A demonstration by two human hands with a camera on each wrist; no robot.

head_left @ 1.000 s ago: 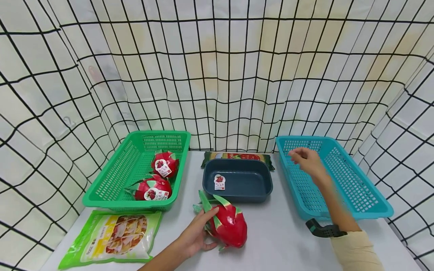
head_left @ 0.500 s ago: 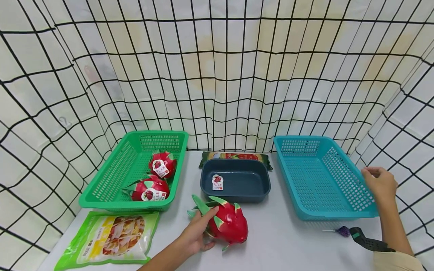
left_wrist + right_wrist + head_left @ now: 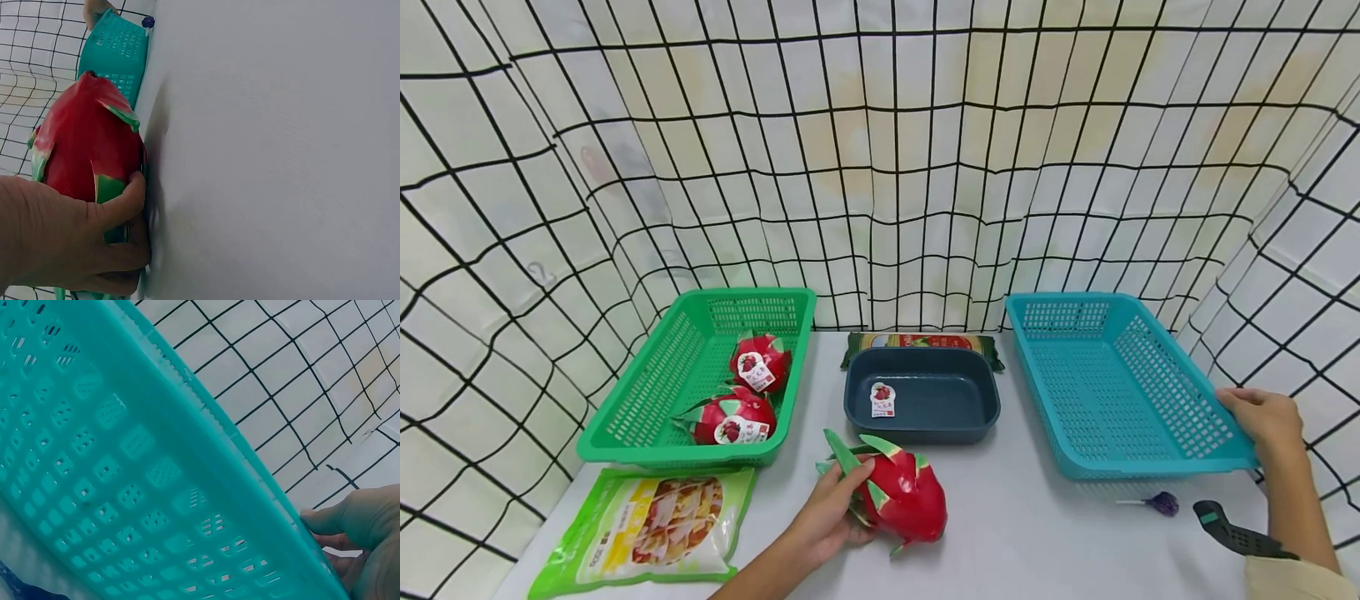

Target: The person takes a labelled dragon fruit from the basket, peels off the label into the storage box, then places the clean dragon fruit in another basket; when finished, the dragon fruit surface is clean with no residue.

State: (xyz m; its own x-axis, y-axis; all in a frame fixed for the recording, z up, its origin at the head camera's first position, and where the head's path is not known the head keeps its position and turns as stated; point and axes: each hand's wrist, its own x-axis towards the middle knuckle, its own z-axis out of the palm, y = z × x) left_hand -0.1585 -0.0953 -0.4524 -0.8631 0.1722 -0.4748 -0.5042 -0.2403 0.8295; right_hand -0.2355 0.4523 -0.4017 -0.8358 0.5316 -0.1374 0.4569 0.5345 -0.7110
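My left hand (image 3: 829,510) grips a red dragon fruit (image 3: 913,500) by its green-leaved end, low over the white table. In the left wrist view, thumb and fingers wrap the leafy base of the fruit, its blunt tip pointing away from the hand. My right hand (image 3: 1262,419) holds the outer right rim of a blue perforated basket (image 3: 1180,367). The right wrist view shows thumb (image 3: 325,520) at the rim and fingers curled beneath it. A purple lollipop (image 3: 1163,503) lies on the table just in front of the basket.
Two labelled dragon fruits lie in a green basket (image 3: 625,417) at the left. A bag with a food picture (image 3: 651,525) lies before it. Centrally stands a dark blue tub (image 3: 940,400) with a sticker inside, a long green packet (image 3: 925,341) behind it. Grid-covered walls enclose the table.
My right hand has moved from above the blue basket round to its right rim and taken hold there. The lollipop has come into view. The left hand keeps the dragon fruit nearly still.
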